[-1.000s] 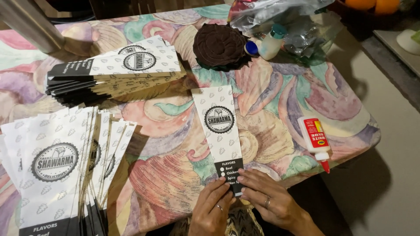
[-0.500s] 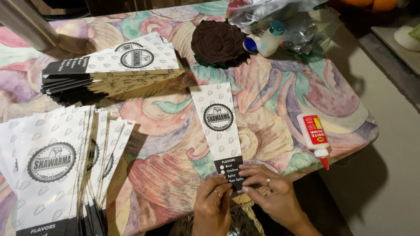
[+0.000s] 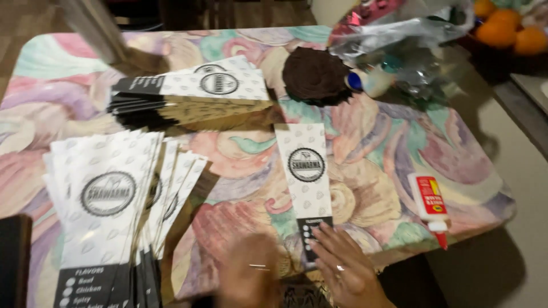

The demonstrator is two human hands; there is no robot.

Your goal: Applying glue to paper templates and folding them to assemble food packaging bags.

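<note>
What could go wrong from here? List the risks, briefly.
1. The glue bottle lies on its side near the table edge, nozzle toward the rim; a bump could roll it off.
2. The right hand presses only the dark bottom end of the single paper sleeve, while the left hand is blurred in motion; the sleeve may skew.
3. The fanned stack of sleeves sits close by the left hand, so a sweep could scatter it.

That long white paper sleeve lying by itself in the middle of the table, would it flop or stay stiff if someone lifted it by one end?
The single white paper sleeve with a black end lies flat and thin, so it probably weighs little and would droop when lifted by one end. It would likely slide easily on the smooth swirl-patterned tabletop. The right hand presses its black end, which probably keeps it from shifting.
</note>
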